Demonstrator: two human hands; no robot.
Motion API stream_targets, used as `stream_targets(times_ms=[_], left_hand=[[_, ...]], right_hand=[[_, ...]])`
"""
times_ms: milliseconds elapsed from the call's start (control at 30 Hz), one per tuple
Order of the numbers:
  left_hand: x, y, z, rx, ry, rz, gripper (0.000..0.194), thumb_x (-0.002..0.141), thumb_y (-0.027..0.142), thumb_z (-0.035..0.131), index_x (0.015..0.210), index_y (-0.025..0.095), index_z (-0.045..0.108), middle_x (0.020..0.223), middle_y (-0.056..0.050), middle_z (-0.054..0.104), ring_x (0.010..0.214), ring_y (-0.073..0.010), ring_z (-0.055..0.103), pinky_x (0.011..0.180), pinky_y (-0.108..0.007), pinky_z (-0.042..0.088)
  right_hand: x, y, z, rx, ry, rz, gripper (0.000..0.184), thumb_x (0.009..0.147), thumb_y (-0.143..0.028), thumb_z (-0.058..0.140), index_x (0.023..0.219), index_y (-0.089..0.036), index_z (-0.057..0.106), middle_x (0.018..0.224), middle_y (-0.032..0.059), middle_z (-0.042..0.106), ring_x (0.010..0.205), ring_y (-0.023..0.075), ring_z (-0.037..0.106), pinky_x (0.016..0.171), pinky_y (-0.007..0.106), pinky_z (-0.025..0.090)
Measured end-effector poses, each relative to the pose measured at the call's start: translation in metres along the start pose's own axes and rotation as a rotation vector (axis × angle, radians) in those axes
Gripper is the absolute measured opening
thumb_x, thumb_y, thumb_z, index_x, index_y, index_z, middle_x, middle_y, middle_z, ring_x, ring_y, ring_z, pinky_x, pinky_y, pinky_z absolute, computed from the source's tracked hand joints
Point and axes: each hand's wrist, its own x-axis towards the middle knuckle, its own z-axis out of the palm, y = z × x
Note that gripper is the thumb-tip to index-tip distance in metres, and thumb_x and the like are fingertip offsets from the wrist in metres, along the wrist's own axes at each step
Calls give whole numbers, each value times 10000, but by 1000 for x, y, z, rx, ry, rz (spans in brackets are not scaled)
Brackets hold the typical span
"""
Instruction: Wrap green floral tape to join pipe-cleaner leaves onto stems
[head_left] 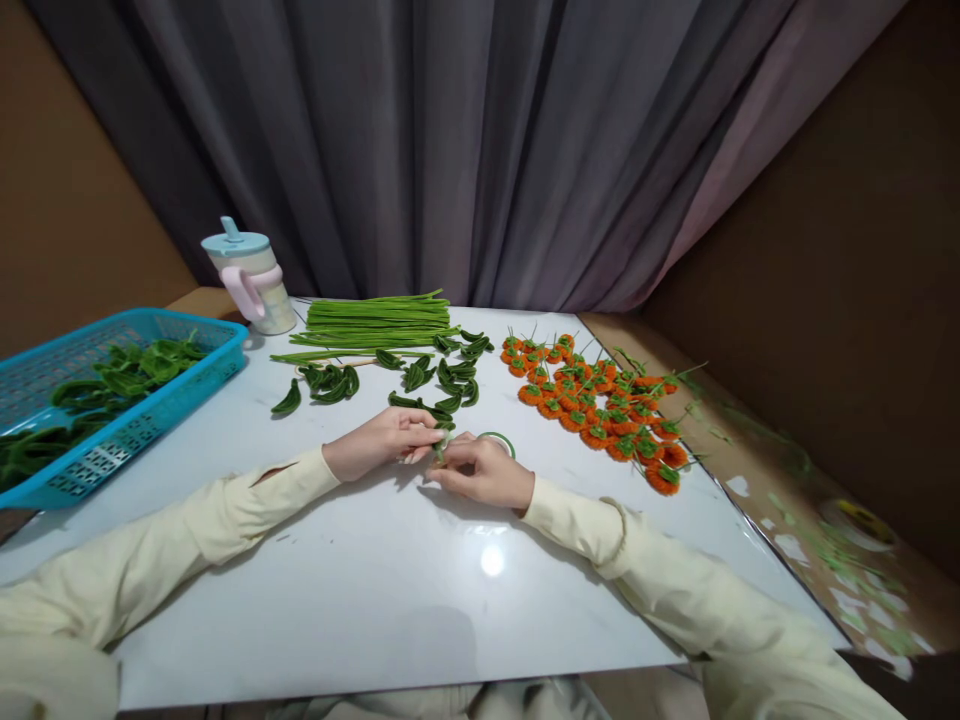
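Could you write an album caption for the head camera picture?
Left hand and right hand hold a small green piece near dark-green leaf shapes, green stems and orange flower shapes.

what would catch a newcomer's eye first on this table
Probably the orange flower-like pieces, crowded on the right side of the white table. The bright blue basket at the left edge likely comes next. Near the middle, the left hand and right hand meet at a small greenish piece.

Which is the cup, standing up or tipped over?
Standing up: the cup rests on its base, lid on top.
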Motion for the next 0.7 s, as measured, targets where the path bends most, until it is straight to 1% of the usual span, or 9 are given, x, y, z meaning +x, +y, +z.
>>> stream_targets(times_ms=[67,133,200,267,300,333,433,567,700], left_hand=[[1,-5,2,-94,4,-10,250,755,346,618,687,142,491,487,54,445,439,-63,346,446,-190,241],[1,-7,3,-156,-14,-22,250,759,334,622,684,142,480,491,51,444,449,-66,357,455,-190,257],[1,-8,3,-202,-29,-26,248,758,319,629,686,140,474,484,53,442,450,-63,355,463,-187,265],[1,-9,4,-243,-38,-29,255,755,312,636,678,139,464,466,59,434,440,-56,340,463,-184,264],[1,-10,4,-263,-40,-31,260,751,312,640,675,140,460,456,62,431,434,-53,331,461,-182,261],[1,-11,4,-280,-41,-33,263,748,311,644,675,140,457,450,65,428,429,-51,326,461,-180,262],[2,-14,4,-318,-39,-37,257,738,302,656,693,141,460,442,70,430,428,-49,336,472,-176,279],[3,-17,3,-330,-55,-17,252,744,279,654,689,143,450,453,68,439,440,-49,352,481,-174,282],[3,-18,4,-338,-54,-3,252,740,270,655,690,147,441,450,71,434,428,-46,328,460,-177,245]], right_hand=[[0,-3,-1,43,7,34,319,822,-272,538,526,-154,527,469,-16,559,509,92,489,579,199,415],[1,-4,-2,67,9,42,346,812,-276,550,490,-154,517,460,-14,557,523,94,504,602,201,429],[1,-5,-3,92,-8,42,284,797,-270,571,540,-148,572,449,-16,558,541,104,527,612,205,438],[1,-4,-5,126,-48,41,201,797,-264,572,652,-141,636,438,-20,561,554,112,546,610,207,444],[1,-4,-6,142,-68,40,202,808,-267,560,678,-138,647,443,-18,566,562,115,554,611,208,446],[1,-3,-7,155,-86,38,238,825,-274,539,663,-137,645,457,-11,575,571,115,559,615,209,447],[1,-1,-9,167,-109,21,398,870,-293,471,518,-142,578,494,8,588,595,114,565,643,213,450],[1,1,-5,96,-70,-31,427,879,-241,458,462,-157,494,471,-5,558,555,104,545,704,232,448],[-2,1,4,-74,-9,-135,367,899,-170,381,546,-166,480,518,-5,560,564,110,528,772,275,431]])
